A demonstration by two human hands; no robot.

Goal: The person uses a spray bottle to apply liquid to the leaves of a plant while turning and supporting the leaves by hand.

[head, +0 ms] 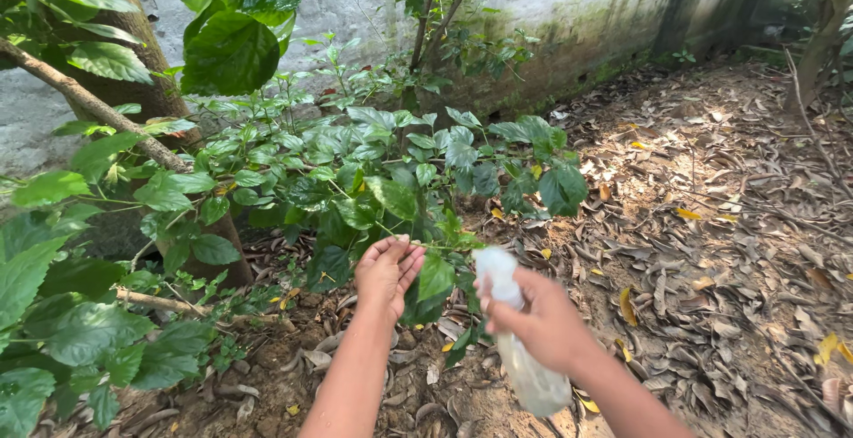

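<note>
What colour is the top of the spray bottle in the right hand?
White, on the clear plastic spray bottle held by the right hand; the head view shows it.

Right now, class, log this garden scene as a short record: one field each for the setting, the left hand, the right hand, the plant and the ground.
setting: outdoors, beside a stained pale wall
left hand: left hand pinches a thin green stem of the shrub
right hand: right hand grips a clear spray bottle, its white nozzle towards the leaves
plant: leafy green shrub by a tree trunk
ground: bare soil covered in dry brown leaves
</note>
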